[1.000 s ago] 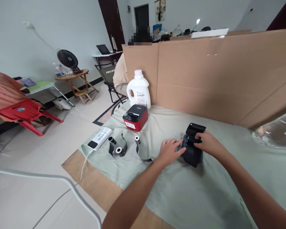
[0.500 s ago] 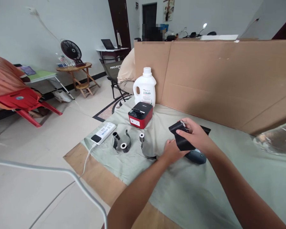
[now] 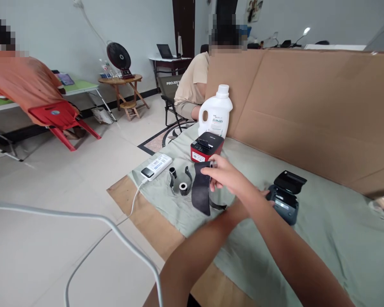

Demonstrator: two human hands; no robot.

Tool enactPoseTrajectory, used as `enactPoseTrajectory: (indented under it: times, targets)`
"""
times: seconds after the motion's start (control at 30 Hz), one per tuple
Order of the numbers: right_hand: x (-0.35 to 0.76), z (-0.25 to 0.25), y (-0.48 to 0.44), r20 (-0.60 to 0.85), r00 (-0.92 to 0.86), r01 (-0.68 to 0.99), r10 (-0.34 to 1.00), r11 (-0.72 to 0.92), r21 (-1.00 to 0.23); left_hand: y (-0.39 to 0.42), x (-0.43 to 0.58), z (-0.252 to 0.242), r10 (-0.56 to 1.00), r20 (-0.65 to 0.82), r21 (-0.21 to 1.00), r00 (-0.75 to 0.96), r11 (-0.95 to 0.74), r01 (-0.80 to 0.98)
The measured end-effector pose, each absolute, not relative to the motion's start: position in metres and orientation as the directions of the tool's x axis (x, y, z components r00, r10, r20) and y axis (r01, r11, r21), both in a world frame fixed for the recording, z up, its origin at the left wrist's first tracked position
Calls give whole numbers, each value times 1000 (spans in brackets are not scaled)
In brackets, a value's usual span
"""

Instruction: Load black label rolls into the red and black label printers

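So, right hand (image 3: 225, 172) pinches the black ribbon (image 3: 201, 190) by its rolled end, 9 o'clock from the lidded device (image 3: 287, 199); probably light, limp, creasable, so grip there; left hand (image 3: 264, 195) half-hidden, can't tell its fingers.

A makeshift workroom, apparently: cardboard partition (image 3: 307, 98), laptop (image 3: 164, 51) on a desk (image 3: 176, 63), plastic chair (image 3: 59, 114) (and a fan (image 3: 119, 56)).

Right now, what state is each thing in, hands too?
Portable printer: lid open
Red-and-black printer: lid shut
Black ribbon: partly unrolled, gripped by right hand
Small ribbon spool: partly unwound
White detergent jug: upright, capped
Laptop: open
Left hand: partly hidden, at portable printer
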State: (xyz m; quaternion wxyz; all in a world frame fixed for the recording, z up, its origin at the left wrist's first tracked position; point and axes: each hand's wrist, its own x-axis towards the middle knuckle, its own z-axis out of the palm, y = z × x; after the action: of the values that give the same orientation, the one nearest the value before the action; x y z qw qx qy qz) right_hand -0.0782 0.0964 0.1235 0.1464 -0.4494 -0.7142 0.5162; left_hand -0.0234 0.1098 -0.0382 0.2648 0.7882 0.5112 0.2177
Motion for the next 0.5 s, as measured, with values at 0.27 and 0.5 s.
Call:
enactPoseTrajectory:
  times: [0.27, 0.5]
  targets:
    - [-125, 72, 119, -109, -538, 843, 836, 529, -100, 124, -21, -42, 905, -36, 642, 425, -305, 704]
    - [-138, 50, 121, -100, -513, 857, 852, 515, -13, 118, -24, -33, 909, -36, 624, 415, -304, 720]
